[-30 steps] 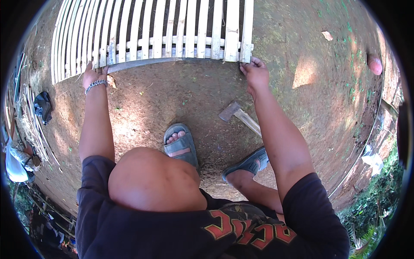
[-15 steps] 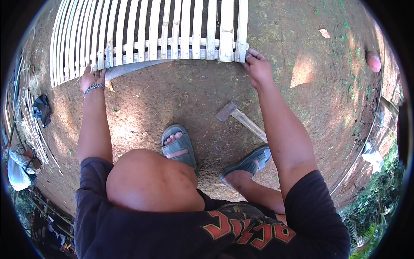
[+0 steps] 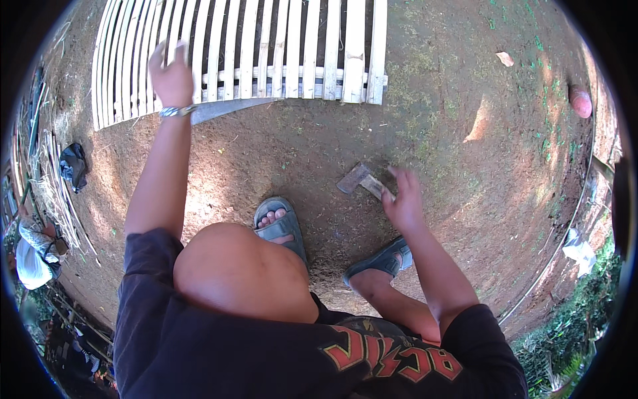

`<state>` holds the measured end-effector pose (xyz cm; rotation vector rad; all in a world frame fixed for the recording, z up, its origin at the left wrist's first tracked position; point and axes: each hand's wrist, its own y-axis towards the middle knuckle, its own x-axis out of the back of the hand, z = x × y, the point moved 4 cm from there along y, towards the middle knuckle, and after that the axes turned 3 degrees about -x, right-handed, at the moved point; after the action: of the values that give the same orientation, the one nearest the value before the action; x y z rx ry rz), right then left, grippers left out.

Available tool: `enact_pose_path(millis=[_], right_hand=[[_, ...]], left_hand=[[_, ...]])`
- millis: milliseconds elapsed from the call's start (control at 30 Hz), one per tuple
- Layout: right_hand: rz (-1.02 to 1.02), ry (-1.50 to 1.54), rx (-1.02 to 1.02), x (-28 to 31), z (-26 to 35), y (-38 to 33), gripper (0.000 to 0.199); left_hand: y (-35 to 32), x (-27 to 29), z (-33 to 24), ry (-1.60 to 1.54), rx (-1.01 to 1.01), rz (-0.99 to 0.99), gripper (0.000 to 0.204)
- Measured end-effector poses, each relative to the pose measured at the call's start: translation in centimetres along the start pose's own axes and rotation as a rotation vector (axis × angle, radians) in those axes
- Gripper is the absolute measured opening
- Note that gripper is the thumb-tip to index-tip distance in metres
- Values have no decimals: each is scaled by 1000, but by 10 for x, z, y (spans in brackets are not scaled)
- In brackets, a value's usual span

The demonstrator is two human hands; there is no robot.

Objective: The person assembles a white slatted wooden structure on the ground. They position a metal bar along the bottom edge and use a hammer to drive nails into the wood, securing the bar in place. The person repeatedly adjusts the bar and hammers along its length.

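Observation:
A panel of pale bamboo slats point(image 3: 249, 50) lies at the far side, its slats running away from me over crosspieces near the closer edge. My left hand point(image 3: 174, 78) is over the left part of the panel, fingers apart, holding nothing; whether it touches the slats I cannot tell. A hatchet point(image 3: 354, 178) with a dull metal head and wooden handle lies on the ground in front of my feet. Over its handle is my right hand point(image 3: 405, 199), slightly blurred, fingers spread and not closed on it. The handle's lower end is hidden behind that hand.
A grey sheet point(image 3: 229, 110) shows under the panel's near edge. My sandalled feet point(image 3: 282, 229) stand on bare soil. At left lie a black plastic bag point(image 3: 73, 166), thin sticks point(image 3: 63, 193) and a white bag point(image 3: 33, 263). A reddish rounded object point(image 3: 581, 102) sits far right.
Both hands have let go of the panel's near edge. My left hand has risen over the slats; my right has come back toward me and down to the hatchet handle.

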<state>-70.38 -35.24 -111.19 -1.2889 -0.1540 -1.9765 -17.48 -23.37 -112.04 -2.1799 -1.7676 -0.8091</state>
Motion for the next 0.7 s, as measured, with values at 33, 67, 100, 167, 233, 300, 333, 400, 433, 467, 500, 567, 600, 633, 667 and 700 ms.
enact_pose_path(millis=[33, 67, 100, 167, 233, 300, 333, 400, 433, 467, 500, 567, 600, 633, 667, 700], right_hand=[[22, -40, -15, -3, -2, -15, 60], [45, -76, -32, -9, -7, -27, 63], [70, -115, -78, -15, -15, -36, 64], [113, -197, -177, -28, -35, -52, 66], [165, -271, -214, -40, -47, -54, 63], [218, -299, -255, -43, -57, -57, 60], [244, -284, -273, -42, -57, -57, 59], [292, -215, -324, -36, -53, -58, 57], [313, -163, -358, -32, -50, -61, 57], [335, -111, -389, -29, -47, -65, 57], [311, -43, -384, -25, -43, -69, 57], [270, 92, -369, -20, -34, -75, 56], [273, 180, -396, -21, -30, -75, 56], [278, 262, -430, -19, -26, -76, 55], [283, 345, -464, -19, -21, -77, 54], [250, 430, -436, -17, -14, -73, 51]], left_hand=[[-7, -23, -16, 70, -237, 174, 51], [-18, -46, -31, 100, -481, 339, 44], [-35, -72, -50, 100, -542, 514, 41], [-70, -118, -88, 268, -762, 834, 39], [-91, -154, -93, 565, -1108, 945, 44], [-105, -178, -98, 692, -1262, 973, 47], [-110, -187, -107, 774, -1252, 1045, 49], [-119, -199, -118, 794, -1303, 1065, 50], [-123, -202, -121, 803, -1323, 1067, 51], [-126, -206, -123, 782, -1343, 1097, 51], [-128, -209, -123, 757, -1338, 1113, 51], [-135, -212, -118, 713, -1320, 1145, 50], [-137, -214, -113, 724, -1325, 1146, 50], [-140, -214, -115, 742, -1313, 1149, 50], [-141, -213, -116, 761, -1300, 1151, 50], [-143, -212, -117, 781, -1285, 1154, 50]])
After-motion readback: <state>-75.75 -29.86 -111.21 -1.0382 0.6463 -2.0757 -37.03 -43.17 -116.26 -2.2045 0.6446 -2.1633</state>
